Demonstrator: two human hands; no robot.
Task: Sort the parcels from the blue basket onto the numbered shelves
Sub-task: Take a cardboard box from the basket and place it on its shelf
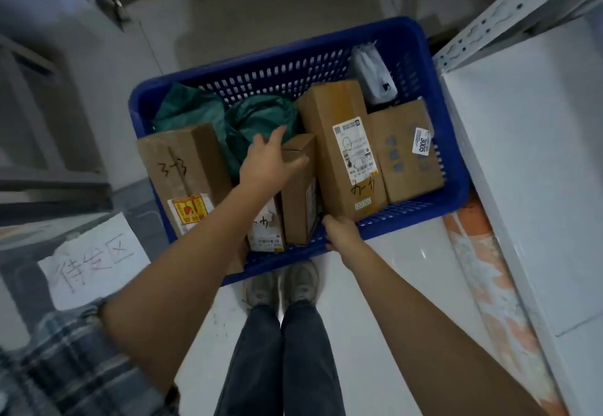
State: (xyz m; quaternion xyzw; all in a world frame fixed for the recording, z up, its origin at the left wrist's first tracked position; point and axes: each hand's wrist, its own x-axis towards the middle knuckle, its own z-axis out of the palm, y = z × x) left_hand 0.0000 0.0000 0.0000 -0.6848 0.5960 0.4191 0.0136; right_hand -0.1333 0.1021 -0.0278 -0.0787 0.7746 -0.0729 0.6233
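A white metal shelf unit point(535, 161) with a perforated upright runs down the right side, and pale glossy floor tiles point(404, 272) lie beneath everything. On the floor, just beside the shelf, stands the blue slotted plastic basket point(280, 72) — the parcels are all inside it. Against its left wall leans a large brown cardboard box point(182, 167) with "3-3" handwritten on it and a red-and-yellow sticker. A tall brown cardboard box point(339, 144) with a white shipping label stands right of centre; beside it, against the right wall, is a squarer brown box point(408, 154) with a small white tag reading 3005. Crumpled green plastic mailer bags point(254, 118) fill the far left corner, and a grey plastic pouch point(375, 76) sits in the far right one.

The left hand point(266, 162) reaches into the basket with fingers spread, resting on top of a narrow brown cardboard box point(298, 193) in the middle. The right hand point(341, 231) grips the basket's near rim — fingers curled over the edge.

A white paper sign point(94, 262) with handwritten characters lies at left.
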